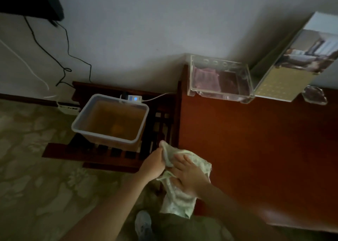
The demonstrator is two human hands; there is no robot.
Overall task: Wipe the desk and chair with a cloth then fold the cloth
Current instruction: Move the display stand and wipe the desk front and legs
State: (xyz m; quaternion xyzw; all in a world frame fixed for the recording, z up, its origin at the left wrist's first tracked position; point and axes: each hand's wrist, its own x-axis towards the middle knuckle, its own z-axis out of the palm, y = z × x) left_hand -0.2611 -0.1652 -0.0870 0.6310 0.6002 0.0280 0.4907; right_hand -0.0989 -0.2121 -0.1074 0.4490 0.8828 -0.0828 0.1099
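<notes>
Both bare forearms are seen reaching forward, the left from the lower left, the right from the lower right, and the hands are brought together in front of the body. The left hand (152,165) is curled, and the upper end of the cloth (176,200) is pinched between its thumb and fingers. The right hand (190,176) is laid back-up on the cloth just beside the left, with its fingers (180,157) spread, fairly straight and pointed toward the left hand. Its thumb cannot be made out.
</notes>
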